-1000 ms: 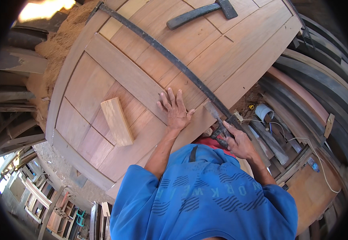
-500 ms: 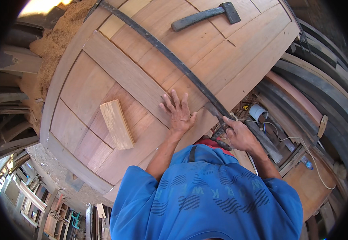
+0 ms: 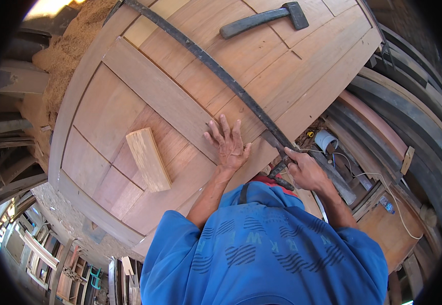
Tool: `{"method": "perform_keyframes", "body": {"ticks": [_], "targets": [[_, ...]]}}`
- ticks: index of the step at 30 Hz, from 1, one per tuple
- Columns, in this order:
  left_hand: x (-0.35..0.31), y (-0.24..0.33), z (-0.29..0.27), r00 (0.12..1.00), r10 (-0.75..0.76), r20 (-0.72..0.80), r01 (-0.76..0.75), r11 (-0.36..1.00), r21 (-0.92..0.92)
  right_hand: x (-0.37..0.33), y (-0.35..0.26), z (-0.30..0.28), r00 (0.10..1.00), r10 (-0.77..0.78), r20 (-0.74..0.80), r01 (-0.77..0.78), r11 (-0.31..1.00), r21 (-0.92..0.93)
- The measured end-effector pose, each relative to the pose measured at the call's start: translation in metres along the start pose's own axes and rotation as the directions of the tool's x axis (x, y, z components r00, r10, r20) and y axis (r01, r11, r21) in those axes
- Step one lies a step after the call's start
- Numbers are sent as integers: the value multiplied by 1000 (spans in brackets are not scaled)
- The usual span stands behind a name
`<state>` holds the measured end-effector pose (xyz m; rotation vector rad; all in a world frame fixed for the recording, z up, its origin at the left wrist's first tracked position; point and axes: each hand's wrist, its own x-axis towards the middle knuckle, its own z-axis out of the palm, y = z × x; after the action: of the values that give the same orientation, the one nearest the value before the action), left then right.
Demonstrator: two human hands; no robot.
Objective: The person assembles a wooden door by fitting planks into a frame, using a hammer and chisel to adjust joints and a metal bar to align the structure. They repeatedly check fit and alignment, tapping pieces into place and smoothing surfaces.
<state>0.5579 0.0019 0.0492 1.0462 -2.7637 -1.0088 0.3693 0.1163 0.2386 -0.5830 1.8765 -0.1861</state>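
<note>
Panel (image 3: pixel 180 96) of wood under a dark bar clamp (image 3: pixel 228 81)

The clamp crosses diagonally; a hammer (image 3: pixel 261 20) lies beyond, a pale wood block (image 3: pixel 148 159) at left. Left hand (image 3: pixel 229 146) fanned on the panel, gripping nothing; right hand (image 3: pixel 306 170) curled around the clamp's near end.

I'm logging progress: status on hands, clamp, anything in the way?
Left hand spread on panel. Right hand gripping clamp, near end. Hammer, wood block on panel, apart from hands.

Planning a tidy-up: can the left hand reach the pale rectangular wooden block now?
Probably yes: the open left hand is nearby and nothing visible stands between it and the pale rectangular wooden block.
</note>
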Motion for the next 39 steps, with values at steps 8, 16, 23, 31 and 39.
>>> {"method": "perform_keyframes", "body": {"ticks": [8,16,23,31,39], "targets": [[0,-1,3,1000,3,-4,-3,1000,6,-1,11,5,999,-35,-4,35,999,35],[0,-2,3,1000,10,-7,-10,1000,-2,-5,0,-1,1000,-15,-18,15,1000,5],[0,-1,3,1000,3,-3,-3,1000,6,-4,11,2,998,-59,-19,60,998,31],[0,0,1,1000,4,-8,-4,1000,8,-3,14,5,998,-56,-35,59,995,77],[0,-2,3,1000,13,-20,-12,1000,25,6,4,12,994,-90,-69,83,992,-97]]}}
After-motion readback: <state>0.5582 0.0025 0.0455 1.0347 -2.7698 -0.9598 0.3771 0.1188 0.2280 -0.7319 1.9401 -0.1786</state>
